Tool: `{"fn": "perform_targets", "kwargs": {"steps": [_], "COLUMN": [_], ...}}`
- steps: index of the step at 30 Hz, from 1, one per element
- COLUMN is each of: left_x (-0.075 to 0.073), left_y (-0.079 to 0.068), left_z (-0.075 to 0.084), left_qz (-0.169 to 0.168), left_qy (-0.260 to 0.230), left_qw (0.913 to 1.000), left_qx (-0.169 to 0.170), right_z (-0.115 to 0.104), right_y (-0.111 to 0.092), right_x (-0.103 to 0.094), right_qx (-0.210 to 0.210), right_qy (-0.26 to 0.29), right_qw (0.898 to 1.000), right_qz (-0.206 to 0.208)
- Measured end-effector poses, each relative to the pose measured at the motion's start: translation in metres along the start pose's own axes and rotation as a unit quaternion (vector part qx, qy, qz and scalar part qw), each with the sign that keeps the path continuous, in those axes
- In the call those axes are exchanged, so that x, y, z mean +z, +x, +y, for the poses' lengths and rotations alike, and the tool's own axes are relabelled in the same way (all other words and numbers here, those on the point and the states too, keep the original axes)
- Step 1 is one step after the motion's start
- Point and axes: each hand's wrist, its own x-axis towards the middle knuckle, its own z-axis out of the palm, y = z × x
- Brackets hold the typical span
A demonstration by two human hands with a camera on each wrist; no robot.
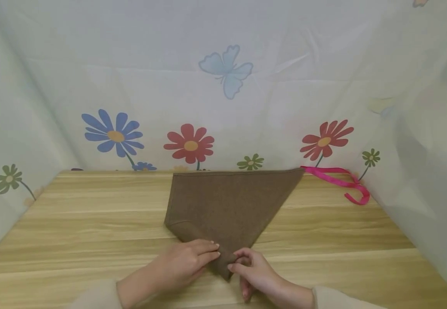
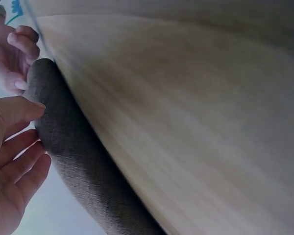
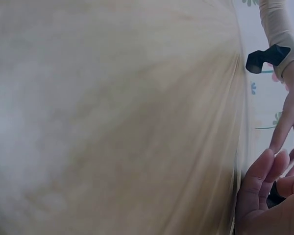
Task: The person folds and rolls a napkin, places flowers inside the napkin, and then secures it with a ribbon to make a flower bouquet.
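Observation:
A brown cloth (image 1: 231, 201) with stitched hems lies on the wooden table, its lower left edge turned over into a thick fold that narrows toward the near tip. My left hand (image 1: 182, 262) rests on this fold, its fingers fairly straight. The left wrist view shows the rounded roll of cloth (image 2: 78, 147) with the left fingertips at its side. At the near tip, my right hand (image 1: 256, 272) pinches the cloth between thumb and bent forefinger. Little of the cloth shows in the right wrist view, where the right fingers (image 3: 257, 186) are partly cut off.
From the cloth's far right corner a bright pink ribbon (image 1: 335, 180) trails in a loose curl over the table. Wood-grain tabletop (image 1: 92, 214) extends to both sides. A white curtain (image 1: 161, 86) printed with flowers and a butterfly stands along the back and sides.

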Motion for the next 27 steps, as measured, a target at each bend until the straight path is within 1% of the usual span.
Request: {"fn": "perform_targets", "kwargs": {"steps": [3,9,13,18,22,27], "left_x": [0.004,0.006,0.006,0.007,0.007,0.009], "left_y": [0.000,0.004,0.008,0.013,0.017,0.020], "left_z": [0.000,-0.001,-0.002,-0.003,-0.004,-0.005], "left_qz": [-0.004,-0.035,-0.051,-0.062,-0.071,-0.079], "left_qy": [0.009,0.004,0.003,0.004,0.006,0.010], "left_qw": [1.0000,0.9994,0.9987,0.9980,0.9974,0.9968], "left_qx": [0.001,0.001,0.004,0.012,0.011,0.010], "right_z": [0.002,0.002,0.000,0.000,0.000,0.001], "right_y": [0.001,0.001,0.000,0.000,-0.001,-0.002], "right_x": [-0.002,-0.005,-0.005,-0.007,-0.008,-0.008], "right_qx": [-0.005,-0.017,-0.021,-0.042,-0.062,-0.069], "right_qy": [-0.004,-0.007,-0.015,-0.031,-0.052,-0.072], "right_qw": [1.000,1.000,0.999,0.998,0.996,0.994], "right_qz": [0.001,0.007,0.021,0.035,0.041,0.044]}}
